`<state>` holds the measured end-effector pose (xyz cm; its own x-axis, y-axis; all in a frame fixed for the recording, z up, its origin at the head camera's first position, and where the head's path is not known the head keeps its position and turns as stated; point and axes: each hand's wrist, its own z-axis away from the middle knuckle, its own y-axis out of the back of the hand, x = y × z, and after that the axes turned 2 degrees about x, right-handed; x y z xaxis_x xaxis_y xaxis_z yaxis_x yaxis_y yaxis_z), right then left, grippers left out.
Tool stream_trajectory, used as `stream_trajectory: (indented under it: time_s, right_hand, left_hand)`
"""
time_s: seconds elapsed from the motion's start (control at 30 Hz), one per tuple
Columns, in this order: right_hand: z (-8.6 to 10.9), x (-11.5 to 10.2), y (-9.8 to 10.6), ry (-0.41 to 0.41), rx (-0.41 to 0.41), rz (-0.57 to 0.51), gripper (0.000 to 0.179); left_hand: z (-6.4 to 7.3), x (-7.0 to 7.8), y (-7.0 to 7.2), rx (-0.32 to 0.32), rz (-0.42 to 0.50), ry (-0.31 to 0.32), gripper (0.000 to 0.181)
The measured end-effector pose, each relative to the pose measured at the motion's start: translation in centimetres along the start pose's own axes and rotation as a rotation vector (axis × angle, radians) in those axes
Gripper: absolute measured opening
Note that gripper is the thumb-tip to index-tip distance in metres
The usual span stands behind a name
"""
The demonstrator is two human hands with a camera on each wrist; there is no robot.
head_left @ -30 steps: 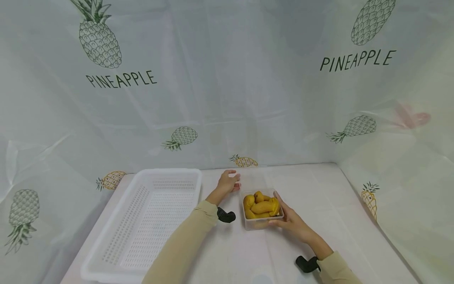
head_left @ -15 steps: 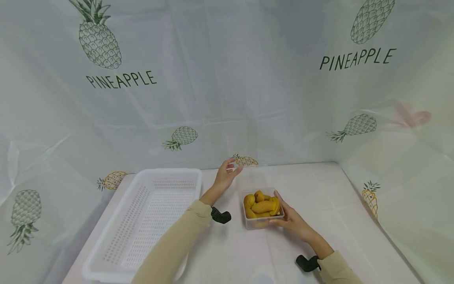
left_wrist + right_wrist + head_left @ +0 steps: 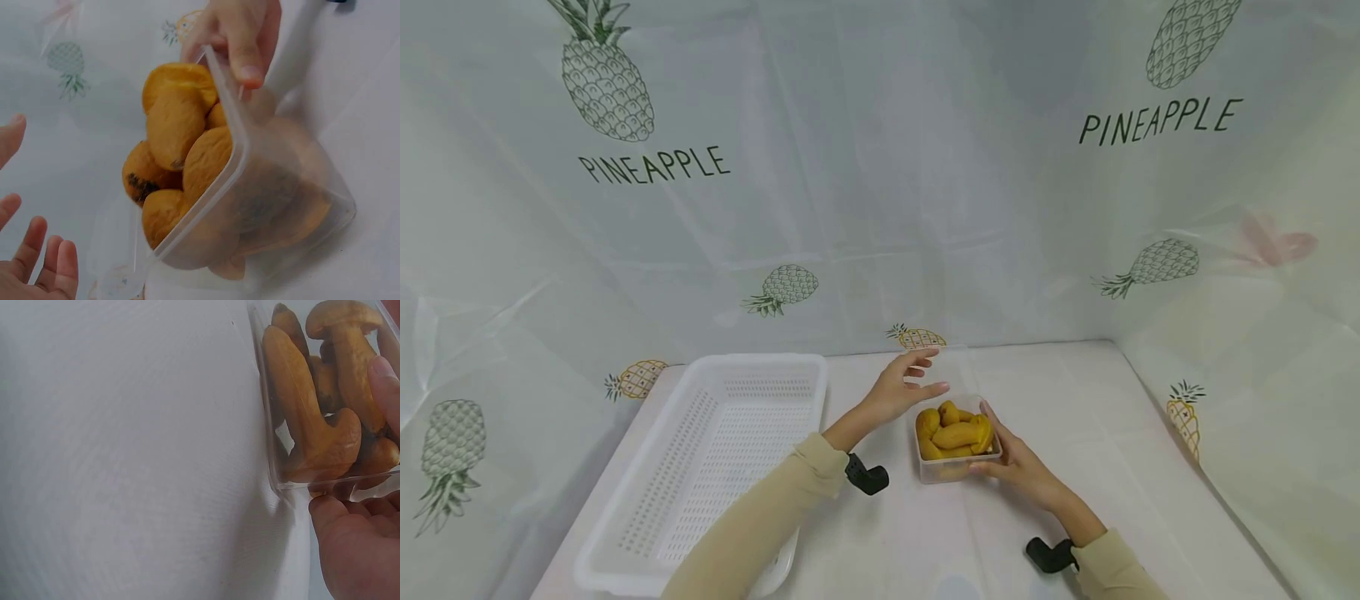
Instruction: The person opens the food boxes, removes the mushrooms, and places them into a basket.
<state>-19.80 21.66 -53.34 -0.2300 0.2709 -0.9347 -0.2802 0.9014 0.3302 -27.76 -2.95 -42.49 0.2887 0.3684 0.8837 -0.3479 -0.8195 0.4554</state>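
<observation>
A clear plastic box full of yellow-brown mushrooms stands on the table right of centre. My right hand grips the box at its right side, the thumb near the front and the fingers toward the back. In the left wrist view, the right thumb lies by the rim. My left hand hovers behind and left of the box, fingers spread and holding nothing. A faint transparent flap, maybe the lid, rises behind the box; its outline is hard to see. The right wrist view shows mushrooms through the box wall.
A white perforated basket stands to the left. By my left sleeve, a clear rounded edge shows, mostly hidden. A pineapple-print sheet rises behind the table. Black wrist mounts sit on both wrists.
My left hand first rose away from behind the box, then moved right and lower, toward the box's far side. My right hand and the box have stayed put.
</observation>
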Motion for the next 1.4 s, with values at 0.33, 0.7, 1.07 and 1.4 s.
stream_trajectory:
  time_s: [0.33, 0.7, 1.07, 1.4]
  right_hand:
    - [0.1, 0.0, 0.0, -0.003, -0.003, -0.017, 0.096]
    - [0.1, 0.1, 0.1, -0.002, -0.003, -0.024, 0.095]
    - [0.1, 0.2, 0.1, 0.004, -0.019, -0.037, 0.094]
    - [0.1, 0.2, 0.0, -0.003, -0.025, -0.065, 0.096]
  left_hand:
    - [1.0, 0.0, -2.2, -0.147, -0.061, -0.088, 0.056]
    - [1.8, -0.8, -3.8, -0.189, -0.126, -0.174, 0.050]
    - [2.3, -1.8, -4.5, -0.180, -0.185, -0.235, 0.052]
    - [2.8, -2.1, -5.0, -0.169, -0.273, -0.292, 0.051]
